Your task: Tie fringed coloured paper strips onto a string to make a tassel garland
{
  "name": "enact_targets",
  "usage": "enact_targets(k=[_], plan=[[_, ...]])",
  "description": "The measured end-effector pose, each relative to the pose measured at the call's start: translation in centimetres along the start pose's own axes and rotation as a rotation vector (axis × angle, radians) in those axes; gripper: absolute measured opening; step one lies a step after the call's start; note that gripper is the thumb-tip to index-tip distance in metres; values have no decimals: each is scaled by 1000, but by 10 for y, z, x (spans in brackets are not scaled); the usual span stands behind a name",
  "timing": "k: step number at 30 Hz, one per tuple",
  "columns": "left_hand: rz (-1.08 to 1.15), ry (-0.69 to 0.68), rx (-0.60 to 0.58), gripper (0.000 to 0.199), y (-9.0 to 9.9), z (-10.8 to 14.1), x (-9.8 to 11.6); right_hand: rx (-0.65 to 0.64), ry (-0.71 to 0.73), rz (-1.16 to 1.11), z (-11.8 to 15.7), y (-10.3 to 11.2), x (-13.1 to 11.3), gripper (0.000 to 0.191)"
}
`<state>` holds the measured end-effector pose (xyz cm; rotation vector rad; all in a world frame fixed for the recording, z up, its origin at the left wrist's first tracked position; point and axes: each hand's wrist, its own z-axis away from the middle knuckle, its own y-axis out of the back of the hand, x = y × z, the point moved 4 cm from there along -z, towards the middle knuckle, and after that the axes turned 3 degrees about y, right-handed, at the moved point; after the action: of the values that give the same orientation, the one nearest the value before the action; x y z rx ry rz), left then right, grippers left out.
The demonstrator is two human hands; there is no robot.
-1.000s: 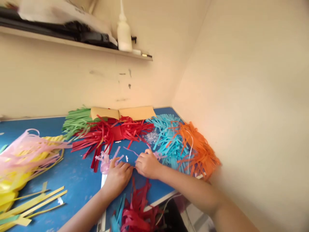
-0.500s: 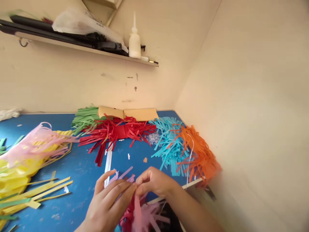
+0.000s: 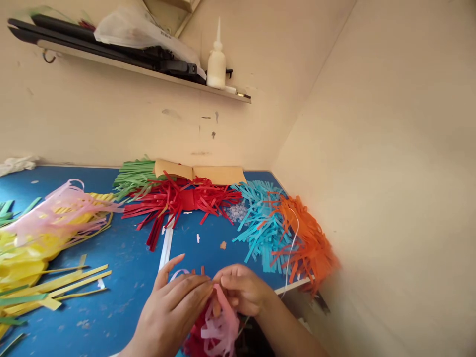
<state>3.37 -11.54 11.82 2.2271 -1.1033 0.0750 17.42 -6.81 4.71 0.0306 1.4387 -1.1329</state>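
Note:
At the table's near edge, my left hand (image 3: 174,305) grips the top of a pink fringed tissue-paper strip (image 3: 221,329), its thumb raised apart. My right hand (image 3: 241,287) meets it there, fingers curled and pinching the same paper; the fingertips partly hide the grip. Pink fringes hang down below both hands. Beneath them is darker red-pink fringed paper (image 3: 195,337), mostly covered by my left hand.
On the blue table (image 3: 122,267) lie red fringed paper (image 3: 186,198), green fringe (image 3: 136,176), blue fringe (image 3: 264,218), orange fringe (image 3: 307,238) and yellow paper (image 3: 33,253). A white cord (image 3: 293,243) crosses the orange one. Above, a shelf (image 3: 148,72) holds a white bottle (image 3: 216,67).
The pink fringe has swung and bunched up under the hands. My right hand has turned, its fingers more loosely curled. The view has shifted slightly.

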Motion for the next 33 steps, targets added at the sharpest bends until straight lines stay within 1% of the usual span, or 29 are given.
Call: enact_targets(k=[2, 4, 5, 7, 9, 11, 13, 17, 19, 21, 23, 25, 26, 27, 28, 30, 31, 32, 33], plan=[[14, -38, -3, 23, 3, -2, 0, -30, -11, -25, 0, -1, 1, 52], [3, -22, 1, 18, 5, -3, 1, 14, 11, -47, 0, -2, 1, 49], [-10, 4, 13, 15, 5, -2, 2, 58, 40, -54, -1, -3, 1, 47], [-27, 99, 33, 11, 3, 0, 3, 159, 129, -36, 0, -4, 2, 43], [-20, 205, 49, 13, -1, 3, 4, 249, 222, -7, 1, -5, 4, 40], [1, 267, 54, 18, -5, 6, 6, 308, 311, 0, 2, -4, 6, 38], [36, 303, 55, 19, -9, 8, 6, 316, 365, 12, 3, -3, 8, 35], [127, 365, 16, 20, -14, 12, 4, 274, 473, 69, 4, -2, 4, 24], [145, 352, 21, 17, -16, 14, 4, 274, 538, 59, 6, -5, 1, 19], [142, 320, 61, 14, -17, 16, 4, 298, 614, 83, 10, -11, 0, 15], [137, 309, 104, 12, -17, 19, 3, 359, 719, 188, 14, -16, -2, 11], [174, 383, 94, 12, -18, 23, -2, 412, 801, 349, 15, -17, -7, 11], [218, 460, 70, 13, -18, 26, -7, 426, 814, 431, 13, -13, -12, 12], [276, 559, 41, 16, -18, 30, -13, 443, 794, 528, 8, -6, -19, 14], [346, 670, 10, 20, -18, 34, -20, 485, 737, 680, 2, 6, -28, 15], [504, 871, -55, 28, -19, 44, -32, 626, 554, 1069, -16, 39, -52, 18], [582, 954, -73, 31, -19, 48, -37, 720, 430, 1326, -26, 59, -65, 21], [654, 1027, -78, 33, -20, 51, -42, 753, 379, 1432, -36, 77, -78, 20], [715, 1095, -64, 35, -21, 54, -46, 759, 338, 1508, -47, 93, -88, 20]])
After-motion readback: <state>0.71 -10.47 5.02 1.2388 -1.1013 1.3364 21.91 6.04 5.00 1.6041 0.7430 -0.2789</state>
